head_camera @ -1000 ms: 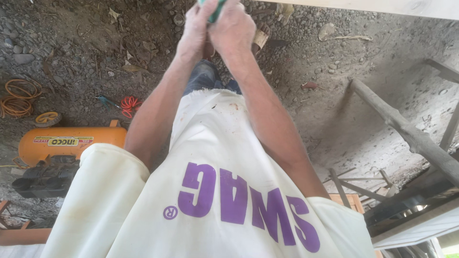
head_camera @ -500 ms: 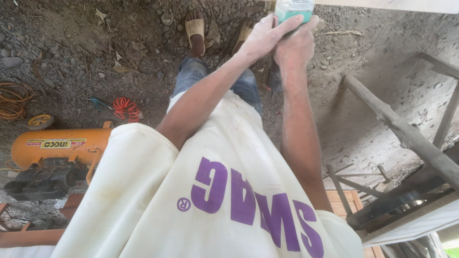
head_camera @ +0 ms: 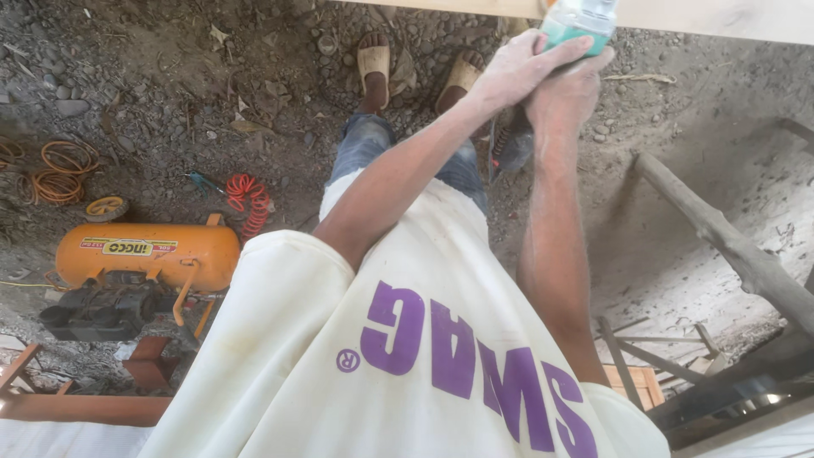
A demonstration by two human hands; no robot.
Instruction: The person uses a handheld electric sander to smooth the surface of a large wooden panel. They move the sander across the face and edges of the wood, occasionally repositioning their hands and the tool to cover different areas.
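Two hands [head_camera: 547, 76], one green tool [head_camera: 577, 24]

Compressor [head_camera: 144, 259] left of legs; hose [head_camera: 248, 199] behind.

I see a cream short-sleeved shirt [head_camera: 407, 356] with big purple letters across the chest. Below it I see faded blue jeans [head_camera: 365, 144] and tan open sandals [head_camera: 374, 61]. My forearms are bare.
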